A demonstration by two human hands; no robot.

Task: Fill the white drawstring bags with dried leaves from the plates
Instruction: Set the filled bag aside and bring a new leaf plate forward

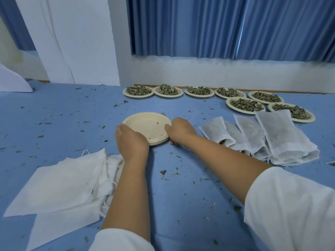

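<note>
1. While both of your hands sit near the middle of the blue table cover (181, 189), they flank the stack of empty plates (147, 126), one on each side.
2. Your left hand (131, 140) curls over the stack's near-left rim and grips it. Its fingertips are hidden behind the hand.
3. Your right hand (179, 131) grips the right rim, fingers over the top plate's edge and thumb tucked low against the cover.
4. You can see only a few leaf crumbs on the top plate of the stack.
5. Your plates of dried leaves (168, 91) lie along the far edge, seven in all. Four stand in a row, and three more cluster at the far right, well apart from your hands.
6. To your right, the filled bags (253, 136) lie overlapping in a fan. The nearest one is just beside your right wrist, and the farthest one covers part of the closest leaf plate's near rim.
7. At your near left, the empty bags (59, 183) lie flat in a loose pile, drawstrings trailing at its right edge, where your left forearm crosses it.
8. Loose leaf bits (163, 173) are scattered all over the cover.
9. Beyond the table a blue curtain (235, 26) hangs above a white ledge.
</note>
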